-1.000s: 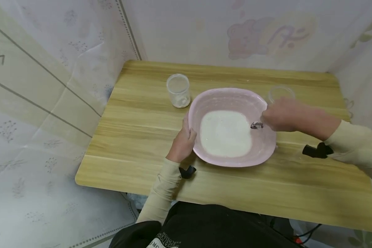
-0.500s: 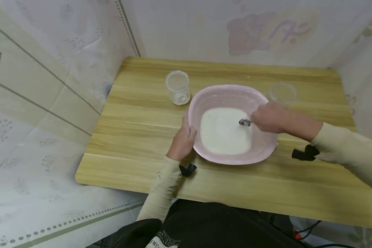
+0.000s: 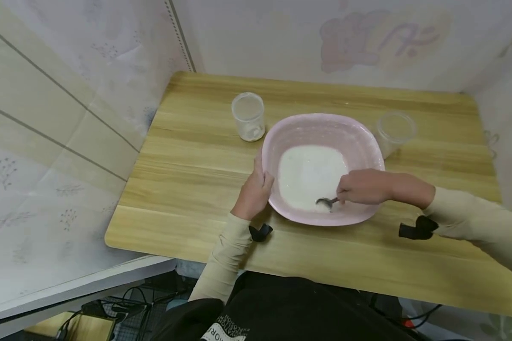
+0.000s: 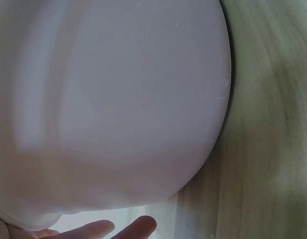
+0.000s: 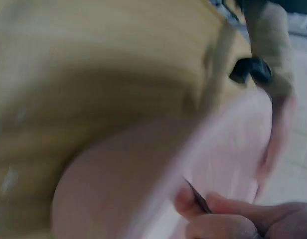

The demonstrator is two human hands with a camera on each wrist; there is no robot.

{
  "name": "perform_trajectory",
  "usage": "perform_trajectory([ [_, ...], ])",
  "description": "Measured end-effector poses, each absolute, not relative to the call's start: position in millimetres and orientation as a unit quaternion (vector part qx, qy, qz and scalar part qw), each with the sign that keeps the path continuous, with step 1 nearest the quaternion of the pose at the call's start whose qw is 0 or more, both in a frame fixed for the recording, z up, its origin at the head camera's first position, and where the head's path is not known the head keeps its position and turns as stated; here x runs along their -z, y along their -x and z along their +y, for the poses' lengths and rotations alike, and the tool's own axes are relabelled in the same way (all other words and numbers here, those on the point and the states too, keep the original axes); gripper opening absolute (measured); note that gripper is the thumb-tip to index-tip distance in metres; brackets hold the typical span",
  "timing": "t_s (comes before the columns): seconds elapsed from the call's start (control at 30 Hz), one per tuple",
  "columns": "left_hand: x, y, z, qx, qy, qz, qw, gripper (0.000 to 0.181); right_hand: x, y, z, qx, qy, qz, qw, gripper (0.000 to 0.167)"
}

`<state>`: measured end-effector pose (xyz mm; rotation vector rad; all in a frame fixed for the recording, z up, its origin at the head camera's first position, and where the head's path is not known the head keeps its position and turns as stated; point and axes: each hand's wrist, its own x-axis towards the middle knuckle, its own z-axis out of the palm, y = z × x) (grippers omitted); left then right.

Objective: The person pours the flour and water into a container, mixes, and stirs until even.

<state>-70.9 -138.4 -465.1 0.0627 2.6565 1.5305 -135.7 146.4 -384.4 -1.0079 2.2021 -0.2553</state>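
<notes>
A pink plastic basin (image 3: pixel 360 142) with milky white liquid (image 3: pixel 309 173) stands on the wooden table. My left hand (image 3: pixel 253 193) holds the basin's left rim, thumb near the edge. In the left wrist view, its fingertips (image 4: pixel 138 229) reach out past the basin's pale outer wall (image 4: pixel 128 99). Over the front right part of the basin, my right hand (image 3: pixel 364 186) grips a metal spoon (image 3: pixel 325 202) by its handle. The spoon's bowl is low, at the liquid's near right edge. In the blurred right wrist view, thumb and fingers pinch the thin handle (image 5: pixel 198 198).
A clear plastic cup (image 3: pixel 248 116) with some white stuff at its bottom stands behind the basin to the left. Another clear cup (image 3: pixel 396 130) stands close to the basin's back right side. A patterned sheet hangs behind the table (image 3: pixel 175 189), and cables (image 3: pixel 141 303) lie below on the left.
My right hand has moved with the spoon from the basin's right side leftward and then toward the near edge. The left hand stays on the rim.
</notes>
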Motion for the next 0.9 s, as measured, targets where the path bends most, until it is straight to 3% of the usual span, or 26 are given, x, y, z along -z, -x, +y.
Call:
perform_trajectory([
  [0.13,464,72,-137,-0.502,-0.027,0.864,0.031,0.074,391,139,109,0.144,0.381,0.840,0.358,0.036],
  [0.3,463,78,-131,-0.523,-0.047,0.850,0.034,0.071,390,171,82,0.124,0.386,0.865,0.296,0.037],
  [0.53,466,76,-124,-0.533,-0.051,0.842,0.069,0.074,402,204,92,0.127,0.383,0.887,0.224,0.038],
  [0.9,468,69,-124,-0.535,-0.045,0.841,0.064,0.075,388,143,113,0.018,0.497,0.813,0.303,0.025],
])
